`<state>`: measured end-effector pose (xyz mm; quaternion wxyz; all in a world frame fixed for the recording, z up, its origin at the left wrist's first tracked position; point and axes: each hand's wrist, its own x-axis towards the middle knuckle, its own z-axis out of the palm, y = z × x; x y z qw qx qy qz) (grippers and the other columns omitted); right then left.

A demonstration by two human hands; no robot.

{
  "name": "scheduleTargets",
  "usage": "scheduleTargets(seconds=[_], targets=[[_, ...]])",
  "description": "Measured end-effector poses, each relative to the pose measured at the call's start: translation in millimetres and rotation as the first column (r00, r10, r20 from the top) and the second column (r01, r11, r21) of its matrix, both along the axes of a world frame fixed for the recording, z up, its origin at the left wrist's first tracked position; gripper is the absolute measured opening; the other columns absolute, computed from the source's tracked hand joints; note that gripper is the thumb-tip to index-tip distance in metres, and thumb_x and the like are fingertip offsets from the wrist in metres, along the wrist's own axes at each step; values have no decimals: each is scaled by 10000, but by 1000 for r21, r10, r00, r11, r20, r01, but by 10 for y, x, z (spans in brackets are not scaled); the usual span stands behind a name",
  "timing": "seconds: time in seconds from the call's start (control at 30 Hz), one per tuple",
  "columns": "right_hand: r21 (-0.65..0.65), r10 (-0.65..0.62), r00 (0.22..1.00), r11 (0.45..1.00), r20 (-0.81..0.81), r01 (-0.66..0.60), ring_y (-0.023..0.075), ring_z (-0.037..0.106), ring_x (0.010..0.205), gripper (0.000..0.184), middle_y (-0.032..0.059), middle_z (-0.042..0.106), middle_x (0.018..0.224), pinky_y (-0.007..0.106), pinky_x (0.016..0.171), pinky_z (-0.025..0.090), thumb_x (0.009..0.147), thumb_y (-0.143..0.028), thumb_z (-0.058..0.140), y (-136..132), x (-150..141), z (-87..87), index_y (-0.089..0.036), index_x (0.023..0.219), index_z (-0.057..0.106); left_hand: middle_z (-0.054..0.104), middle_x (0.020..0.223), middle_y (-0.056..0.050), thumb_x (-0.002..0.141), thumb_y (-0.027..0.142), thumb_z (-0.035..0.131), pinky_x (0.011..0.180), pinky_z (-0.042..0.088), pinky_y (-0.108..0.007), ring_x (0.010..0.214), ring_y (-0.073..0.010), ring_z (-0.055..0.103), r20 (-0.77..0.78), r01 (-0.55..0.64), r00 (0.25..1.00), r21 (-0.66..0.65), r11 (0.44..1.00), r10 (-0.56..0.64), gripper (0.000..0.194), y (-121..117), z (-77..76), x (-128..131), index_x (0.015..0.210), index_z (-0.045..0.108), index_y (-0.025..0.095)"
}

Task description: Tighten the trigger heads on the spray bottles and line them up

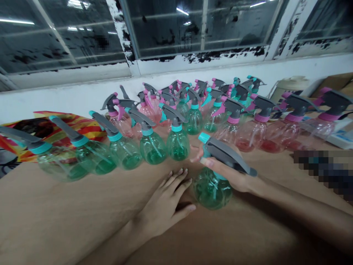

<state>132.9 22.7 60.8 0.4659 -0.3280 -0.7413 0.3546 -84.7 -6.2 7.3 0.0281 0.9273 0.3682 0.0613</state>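
My right hand (234, 175) is wrapped round the neck and trigger of a green spray bottle (212, 193) with a grey and teal spray head. The bottle is slightly tilted, and whether its base touches the table is unclear. Just left of it, my left hand (168, 202) lies palm down with fingers spread, holding nothing. In front of both hands stands a row of green spray bottles (153, 147) with teal collars. Pink spray bottles (249, 134) with pink collars continue the row to the right.
Behind the front row, several more pink and green bottles (182, 105) crowd against the white wall (82, 88). A red and yellow patterned bag (79, 125) lies at the left. A beige container (289, 88) and a cardboard box (336, 82) stand at the back right of the wooden table (82, 217).
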Motion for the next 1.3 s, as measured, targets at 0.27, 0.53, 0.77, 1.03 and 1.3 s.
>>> scheduleTargets(seconds=[0.27, 0.53, 0.77, 1.03, 1.3], targets=[[21, -32, 999, 999, 16, 32, 200, 642, 840, 306, 23, 690, 967, 354, 754, 514, 823, -418, 632, -25, 11, 38, -278, 1095, 640, 384, 1480, -93, 954, 537, 417, 1125, 267, -456, 1387, -249, 290, -8, 3, 1000, -3, 1000, -3, 581, 0, -4, -3, 1384, 410, 146], [9, -34, 999, 999, 19, 34, 233, 657, 947, 292, 16, 711, 919, 374, 780, 544, 831, -356, 635, -31, 4, 42, -285, 1115, 643, 383, 1480, -100, 943, 522, 454, 1119, 277, -464, 1381, -257, 303, -6, -3, 1000, -9, 1000, 3, 563, 6, -14, 1, 1369, 430, 155], [12, -15, 1000, 1000, 11, 15, 211, 619, 1080, 272, 5, 681, 1133, 384, 936, 497, 840, -317, 626, -43, -9, 54, -292, 1111, 634, 367, 1490, -93, 949, 535, 430, 1125, 265, -457, 1391, -248, 282, 4, 2, 1000, -14, 1000, -2, 579, 2, -15, -8, 1389, 403, 160], [-31, -38, 999, 999, -17, 38, 152, 613, 631, 166, -8, 646, 765, 319, 620, 526, 842, -419, 609, -21, -20, 9, -261, 878, 644, 372, 1487, -95, 946, 526, 448, 1124, 268, -463, 1388, -254, 288, 7, 3, 1000, -17, 1000, -3, 576, 8, 8, 3, 1387, 408, 158], [-9, -98, 995, 995, 13, 98, 133, 531, 530, 246, -24, 575, 659, 321, 613, 483, 855, -475, 567, -20, -34, 3, -245, 775, 602, 355, 1494, -102, 947, 524, 446, 1119, 274, -464, 1390, -251, 284, 26, 3, 1000, -17, 1000, -3, 574, 3, -9, -8, 1391, 396, 163]])
